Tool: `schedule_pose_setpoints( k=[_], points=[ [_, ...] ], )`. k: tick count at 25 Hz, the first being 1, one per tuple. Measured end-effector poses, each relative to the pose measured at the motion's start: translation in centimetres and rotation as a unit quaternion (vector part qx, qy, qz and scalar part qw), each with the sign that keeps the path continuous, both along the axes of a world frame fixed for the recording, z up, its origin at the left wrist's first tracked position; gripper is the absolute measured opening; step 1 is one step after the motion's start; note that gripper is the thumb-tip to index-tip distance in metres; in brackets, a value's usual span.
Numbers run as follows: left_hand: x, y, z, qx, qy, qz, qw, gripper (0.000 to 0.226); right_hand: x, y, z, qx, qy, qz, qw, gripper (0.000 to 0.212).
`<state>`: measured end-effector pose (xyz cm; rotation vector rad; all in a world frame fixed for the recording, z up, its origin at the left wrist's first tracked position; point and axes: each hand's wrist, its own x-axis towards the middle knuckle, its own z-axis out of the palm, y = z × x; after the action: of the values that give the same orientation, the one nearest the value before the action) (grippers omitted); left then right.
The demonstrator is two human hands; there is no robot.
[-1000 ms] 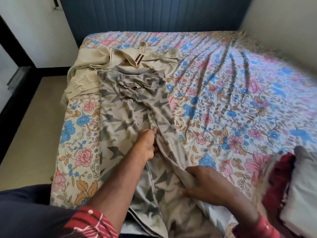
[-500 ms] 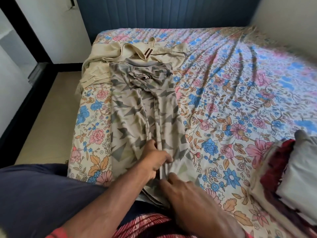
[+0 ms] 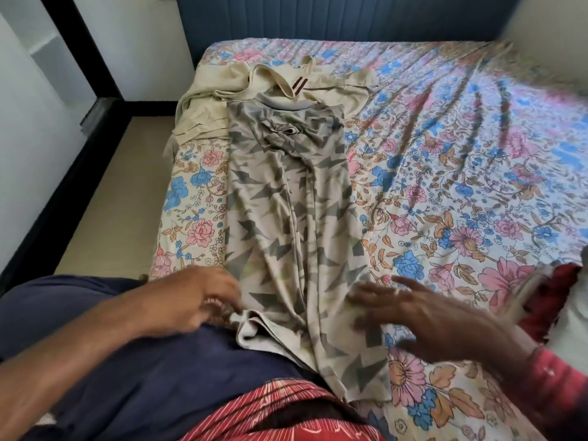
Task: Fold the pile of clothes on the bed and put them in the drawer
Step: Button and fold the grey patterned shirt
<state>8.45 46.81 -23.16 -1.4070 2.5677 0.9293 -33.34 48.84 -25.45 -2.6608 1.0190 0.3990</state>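
Note:
A beige garment with grey zigzag print [image 3: 286, 218] lies lengthwise on the floral bed [image 3: 461, 186], folded narrow, its hem toward me. My left hand [image 3: 194, 300] is at the hem's left corner, and its curled fingers pinch the cloth there; the hand is blurred. My right hand [image 3: 423, 316] lies with fingers spread across the garment's right edge near the hem. A plain beige garment [image 3: 206, 100] is spread under the printed one's far end. At the right edge sits a pile of red and white clothes [image 3: 547, 300]. No drawer is in view.
A blue padded headboard [image 3: 318, 20] closes off the far end of the bed. To the left are a strip of beige floor [image 3: 111, 202], a black frame and a white wall. My dark blue trousers [image 3: 143, 361] press against the bed's near edge.
Both hands left the middle fold of the printed garment and moved apart to its hem, the left to the left corner, the right out to the right edge with fingers spread.

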Motion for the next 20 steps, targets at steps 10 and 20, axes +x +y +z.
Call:
schedule_pose_setpoints(
  k=[10, 20],
  points=[
    [-2.4, 0.1, -3.1, 0.185, 0.047, -0.017, 0.981, 0.047, 1.1, 0.3, -3.3, -0.067, -0.016, 0.187, 0.98, 0.06],
    [-1.7, -6.2, -1.2, 0.261, 0.411, 0.217, 0.846, 0.036, 2.0, -8.3, 0.6, 0.305, -0.46, -0.287, 0.783, 0.035]
  ],
)
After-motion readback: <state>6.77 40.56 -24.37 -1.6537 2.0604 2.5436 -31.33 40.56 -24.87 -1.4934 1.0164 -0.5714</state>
